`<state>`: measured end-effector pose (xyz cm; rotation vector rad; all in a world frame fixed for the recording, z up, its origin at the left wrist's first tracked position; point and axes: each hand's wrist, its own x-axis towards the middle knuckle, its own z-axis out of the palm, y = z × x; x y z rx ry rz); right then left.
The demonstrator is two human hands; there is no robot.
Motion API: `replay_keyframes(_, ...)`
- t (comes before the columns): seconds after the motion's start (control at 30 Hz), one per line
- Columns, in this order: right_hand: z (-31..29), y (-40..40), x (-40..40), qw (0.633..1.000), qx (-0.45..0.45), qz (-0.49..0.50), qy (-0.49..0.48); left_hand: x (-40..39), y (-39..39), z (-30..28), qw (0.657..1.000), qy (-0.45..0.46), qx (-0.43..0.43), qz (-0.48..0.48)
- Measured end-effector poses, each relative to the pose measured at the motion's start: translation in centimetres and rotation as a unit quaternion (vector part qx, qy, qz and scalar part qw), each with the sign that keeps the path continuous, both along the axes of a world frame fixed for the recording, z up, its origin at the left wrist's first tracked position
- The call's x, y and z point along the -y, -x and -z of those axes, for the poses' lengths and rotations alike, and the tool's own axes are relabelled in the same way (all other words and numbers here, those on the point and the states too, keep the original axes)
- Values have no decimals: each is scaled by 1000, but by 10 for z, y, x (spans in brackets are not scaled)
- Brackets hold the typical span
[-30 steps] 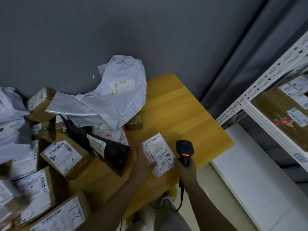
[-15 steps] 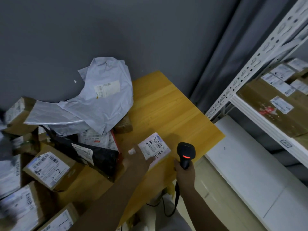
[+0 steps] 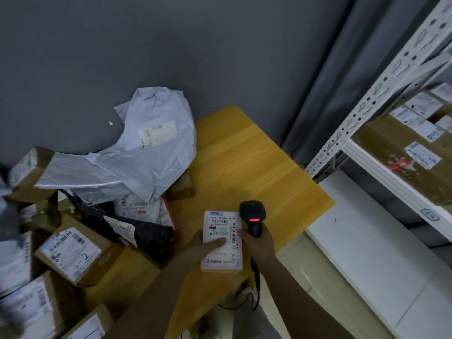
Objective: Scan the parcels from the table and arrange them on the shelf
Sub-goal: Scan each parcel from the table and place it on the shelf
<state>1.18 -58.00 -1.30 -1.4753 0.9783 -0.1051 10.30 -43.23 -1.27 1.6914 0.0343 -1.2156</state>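
A small flat parcel [image 3: 221, 231] with a white label faces up near the front edge of the wooden table [image 3: 256, 162]. My left hand [image 3: 203, 245] holds it from the left, thumb laid across the label. My right hand [image 3: 259, 243] grips a black barcode scanner [image 3: 252, 214] just right of the parcel; its red light glows. The white metal shelf [image 3: 381, 167] stands at the right with labelled cardboard boxes [image 3: 411, 152] on it.
A pile of parcels covers the table's left: a grey poly mailer [image 3: 151, 152], a black bag [image 3: 146, 236], and several labelled cardboard boxes [image 3: 71, 253]. The scanner's cable [image 3: 255, 285] hangs below the table edge. A lower white shelf board [image 3: 362, 253] lies at the right.
My left hand has turned the small parcel so its label stands upright and drawn it closer to me. The scanner has come right beside the parcel's right edge.
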Motion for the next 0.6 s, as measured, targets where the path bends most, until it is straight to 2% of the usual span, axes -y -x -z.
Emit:
replay_keyframes(0.2,-13,5,1,998,48,42,-15,7,12,-16,992,52,-58,-95)
replay_keyframes(0.3,-46,-10,12,993,114,23,16,13,3,-47,994,64,-31,-89)
replay_keyframes(0.43,-102,-49,13,982,186,-14,39,0,-28,-92,982,91,119,-113)
replay_keyframes(0.6,-164,-86,-22,961,260,-71,57,-45,-55,-153,938,114,275,-179)
